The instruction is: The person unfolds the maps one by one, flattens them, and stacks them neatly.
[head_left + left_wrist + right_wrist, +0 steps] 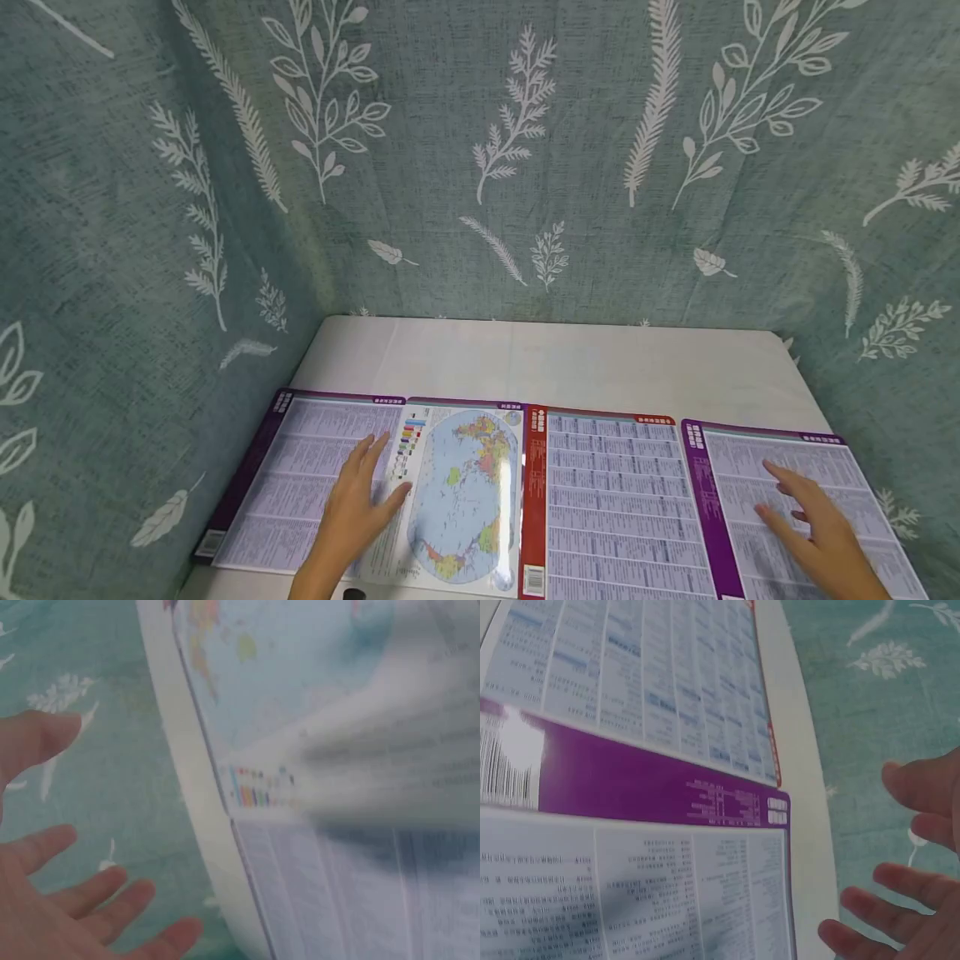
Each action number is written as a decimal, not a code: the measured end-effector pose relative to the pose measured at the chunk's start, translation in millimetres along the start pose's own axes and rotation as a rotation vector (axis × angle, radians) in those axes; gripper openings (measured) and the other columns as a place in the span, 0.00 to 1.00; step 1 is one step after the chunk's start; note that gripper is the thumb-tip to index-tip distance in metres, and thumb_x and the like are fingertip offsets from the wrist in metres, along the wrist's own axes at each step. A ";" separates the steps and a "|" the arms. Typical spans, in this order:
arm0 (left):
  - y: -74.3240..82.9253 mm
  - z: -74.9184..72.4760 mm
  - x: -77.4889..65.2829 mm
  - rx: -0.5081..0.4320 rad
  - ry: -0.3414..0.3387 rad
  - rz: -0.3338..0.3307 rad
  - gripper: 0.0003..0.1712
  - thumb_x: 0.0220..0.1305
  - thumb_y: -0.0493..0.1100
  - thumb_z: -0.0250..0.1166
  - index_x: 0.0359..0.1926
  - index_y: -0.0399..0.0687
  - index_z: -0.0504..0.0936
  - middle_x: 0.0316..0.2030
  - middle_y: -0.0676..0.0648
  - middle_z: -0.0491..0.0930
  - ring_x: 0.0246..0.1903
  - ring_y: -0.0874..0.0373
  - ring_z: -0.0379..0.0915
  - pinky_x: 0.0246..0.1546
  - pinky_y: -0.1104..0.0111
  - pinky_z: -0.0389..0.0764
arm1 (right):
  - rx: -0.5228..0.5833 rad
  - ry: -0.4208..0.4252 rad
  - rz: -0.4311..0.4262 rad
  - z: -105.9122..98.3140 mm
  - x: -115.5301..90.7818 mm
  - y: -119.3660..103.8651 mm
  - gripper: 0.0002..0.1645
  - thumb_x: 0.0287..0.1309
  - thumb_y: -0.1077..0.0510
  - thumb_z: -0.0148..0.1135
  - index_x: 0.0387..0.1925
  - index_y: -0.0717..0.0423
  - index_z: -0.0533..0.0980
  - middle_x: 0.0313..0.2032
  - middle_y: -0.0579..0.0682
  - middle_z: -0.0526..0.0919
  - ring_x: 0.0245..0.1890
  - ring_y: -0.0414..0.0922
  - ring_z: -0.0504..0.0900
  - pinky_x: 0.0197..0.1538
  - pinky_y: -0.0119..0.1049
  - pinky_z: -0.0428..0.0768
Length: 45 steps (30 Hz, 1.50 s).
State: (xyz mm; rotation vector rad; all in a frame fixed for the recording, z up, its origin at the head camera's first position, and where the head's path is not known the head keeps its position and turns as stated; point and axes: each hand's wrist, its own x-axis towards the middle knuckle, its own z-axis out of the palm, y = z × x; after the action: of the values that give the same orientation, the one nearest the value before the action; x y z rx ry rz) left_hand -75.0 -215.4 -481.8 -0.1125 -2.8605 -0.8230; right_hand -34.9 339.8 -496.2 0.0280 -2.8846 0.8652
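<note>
Several glossy map sheets lie side by side in a row. Over the left end, my left hand (351, 510) is held with fingers spread and nothing in them. Beneath it are a purple-edged text sheet (288, 475) and a world map (450, 517) with colored continents. A red-edged sheet (615, 500) of printed tables lies between the hands. At the right end, my right hand (828, 533) hovers over another purple-edged text sheet (750, 558), fingers loosely bent and holding nothing. In the right wrist view this sheet's purple border (622, 769) carries a barcode.
The sheets lie on a white tabletop (555, 358), which shows as a strip behind them. Green cloth (435, 183) printed with white leaves encloses the table at the back and both sides. A small dark object (354, 594) shows at the near edge.
</note>
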 end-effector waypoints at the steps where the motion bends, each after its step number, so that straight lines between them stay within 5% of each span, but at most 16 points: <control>1: 1.4 1.3 0.8 -0.019 -0.006 0.000 0.46 0.52 0.47 0.72 0.69 0.45 0.61 0.66 0.32 0.58 0.62 0.31 0.57 0.47 0.34 0.68 | 0.007 -0.018 0.015 0.5 0.1 -0.7 0.35 0.59 0.52 0.63 0.64 0.64 0.64 0.54 0.67 0.70 0.46 0.64 0.73 0.32 0.40 0.81; 5: 5.1 7.0 2.6 -0.088 -0.027 0.004 0.42 0.53 0.43 0.71 0.68 0.45 0.63 0.64 0.33 0.61 0.61 0.34 0.59 0.47 0.37 0.70 | 0.049 -0.059 0.064 5.4 -0.3 -1.7 0.35 0.61 0.52 0.61 0.63 0.66 0.64 0.53 0.69 0.71 0.45 0.65 0.75 0.33 0.43 0.82; 8: 7.3 12.2 3.3 -0.147 -0.032 0.014 0.40 0.54 0.41 0.71 0.66 0.45 0.64 0.62 0.36 0.64 0.60 0.37 0.62 0.50 0.40 0.70 | 0.094 -0.038 0.056 11.0 -0.3 -2.1 0.33 0.60 0.54 0.62 0.62 0.64 0.65 0.54 0.65 0.72 0.43 0.47 0.80 0.32 0.34 0.81; 12: 10.5 21.0 4.7 -0.214 -0.031 0.021 0.38 0.53 0.38 0.71 0.64 0.44 0.66 0.59 0.39 0.68 0.56 0.40 0.67 0.49 0.44 0.73 | 0.153 0.019 0.009 18.0 0.7 -3.6 0.29 0.58 0.57 0.64 0.60 0.61 0.69 0.52 0.37 0.73 0.39 0.24 0.73 0.31 0.29 0.79; 16: 15.3 30.0 6.1 -0.260 -0.054 0.009 0.35 0.53 0.38 0.71 0.63 0.45 0.68 0.57 0.41 0.71 0.52 0.43 0.70 0.45 0.49 0.76 | 0.185 0.039 0.000 22.4 2.6 -7.3 0.28 0.57 0.58 0.65 0.58 0.61 0.70 0.47 0.19 0.64 0.39 0.24 0.74 0.31 0.29 0.79; 25: 25.2 46.1 11.1 -0.360 -0.137 0.039 0.30 0.57 0.37 0.68 0.60 0.40 0.69 0.56 0.37 0.71 0.51 0.38 0.71 0.40 0.48 0.79 | 0.220 0.014 0.050 33.3 9.3 -16.7 0.27 0.58 0.57 0.64 0.57 0.62 0.70 0.50 0.59 0.78 0.38 0.29 0.77 0.32 0.30 0.78; 45: 58.4 96.0 26.2 -0.577 -0.281 0.053 0.26 0.60 0.37 0.65 0.58 0.36 0.70 0.49 0.33 0.74 0.46 0.40 0.75 0.39 0.59 0.81 | 0.318 -0.020 0.128 60.5 18.8 -18.9 0.28 0.52 0.62 0.68 0.53 0.69 0.72 0.44 0.64 0.80 0.34 0.35 0.80 0.34 0.28 0.78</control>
State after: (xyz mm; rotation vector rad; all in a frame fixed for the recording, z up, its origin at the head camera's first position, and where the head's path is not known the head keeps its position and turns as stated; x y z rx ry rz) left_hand -106.9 -114.1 -526.9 -0.3970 -2.7419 -1.7153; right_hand -59.7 291.1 -533.5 -0.1185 -2.7594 1.3458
